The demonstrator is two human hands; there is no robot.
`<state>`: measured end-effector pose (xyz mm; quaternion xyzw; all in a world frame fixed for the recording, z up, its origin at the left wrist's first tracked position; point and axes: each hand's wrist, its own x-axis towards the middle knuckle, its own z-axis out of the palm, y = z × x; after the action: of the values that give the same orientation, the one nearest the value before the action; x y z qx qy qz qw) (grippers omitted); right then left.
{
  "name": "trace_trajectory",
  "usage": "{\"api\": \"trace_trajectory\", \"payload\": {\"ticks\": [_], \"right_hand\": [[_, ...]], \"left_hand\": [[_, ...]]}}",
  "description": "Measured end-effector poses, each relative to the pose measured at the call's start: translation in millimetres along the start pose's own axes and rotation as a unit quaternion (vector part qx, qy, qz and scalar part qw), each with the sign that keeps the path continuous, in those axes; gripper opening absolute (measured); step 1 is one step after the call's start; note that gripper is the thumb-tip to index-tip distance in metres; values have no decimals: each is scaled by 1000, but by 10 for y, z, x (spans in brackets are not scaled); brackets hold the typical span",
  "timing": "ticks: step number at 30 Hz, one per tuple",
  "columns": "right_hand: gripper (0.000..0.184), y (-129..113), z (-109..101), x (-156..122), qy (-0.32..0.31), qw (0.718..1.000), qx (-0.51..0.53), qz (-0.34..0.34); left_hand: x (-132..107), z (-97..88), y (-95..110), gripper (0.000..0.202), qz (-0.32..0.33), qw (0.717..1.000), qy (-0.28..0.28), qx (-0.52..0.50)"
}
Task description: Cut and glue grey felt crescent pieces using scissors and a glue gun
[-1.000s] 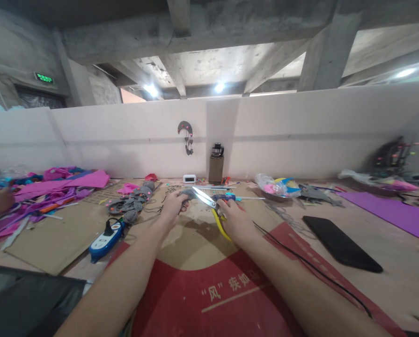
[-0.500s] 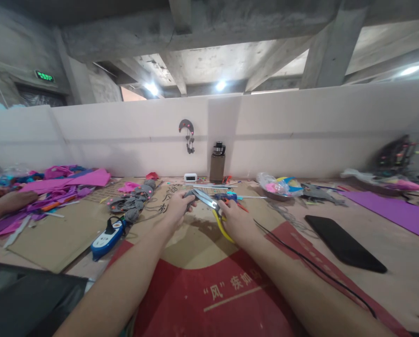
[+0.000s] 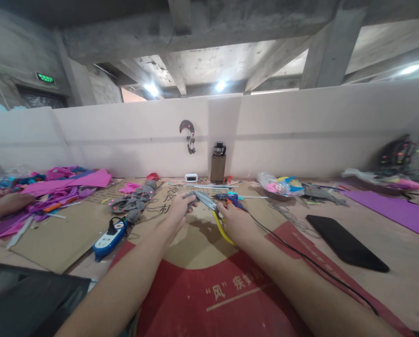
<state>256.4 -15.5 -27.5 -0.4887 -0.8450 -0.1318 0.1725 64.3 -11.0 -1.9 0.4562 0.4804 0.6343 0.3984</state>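
My right hand (image 3: 235, 222) is closed around the handle of a pair of scissors (image 3: 208, 202), whose yellow loop hangs below the fingers. The silver blades point left toward my left hand (image 3: 178, 209). Pinched in the left fingertips is a small dark grey piece of felt (image 3: 191, 195), right at the blade tips. Its full outline is hidden by the fingers. Just behind my right hand lies a blue glue gun (image 3: 234, 200) with a black cord trailing to the right.
Red-and-brown cardboard (image 3: 181, 299) lies under my arms. On the left are a power strip (image 3: 110, 239), grey felt pieces (image 3: 134, 202) and another person's hand (image 3: 16, 203) by pink felt (image 3: 69, 185). A bottle (image 3: 218, 164) stands behind; a black phone (image 3: 346, 243) lies right.
The scissor blades look closer together than before, at the grey felt. Both hands stay nearly in place, and the view has shifted slightly.
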Motion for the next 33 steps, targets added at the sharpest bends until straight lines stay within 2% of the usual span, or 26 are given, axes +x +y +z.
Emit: {"api": "trace_trajectory", "payload": {"ticks": [5, 9, 12, 15, 20, 27, 30, 33], "right_hand": [[39, -2, -7, -14, -15, 998, 49, 21], [39, 65, 67, 16, 19, 990, 130, 50], [42, 123, 125, 53, 51, 985, 149, 71], [43, 140, 155, 64, 66, 986, 142, 65], [38, 89, 120, 34, 49, 993, 102, 42], [37, 73, 66, 22, 30, 997, 56, 44], [36, 79, 110, 26, 26, 994, 96, 50], [38, 103, 160, 40, 28, 981, 181, 68]], "left_hand": [[33, -28, -30, 14, 1, 1000, -3, 28], [68, -47, -23, 17, 10, 999, -10, 46], [78, -51, -6, 18, 20, 999, 4, 40], [64, -44, 11, 18, 17, 999, 7, 41], [16, -23, 24, 21, 26, 998, -11, 49], [14, -17, -5, 24, 20, 999, -20, 44], [17, -13, -6, 29, 16, 999, -19, 33], [4, -7, 9, 37, 19, 999, -19, 28]]}}
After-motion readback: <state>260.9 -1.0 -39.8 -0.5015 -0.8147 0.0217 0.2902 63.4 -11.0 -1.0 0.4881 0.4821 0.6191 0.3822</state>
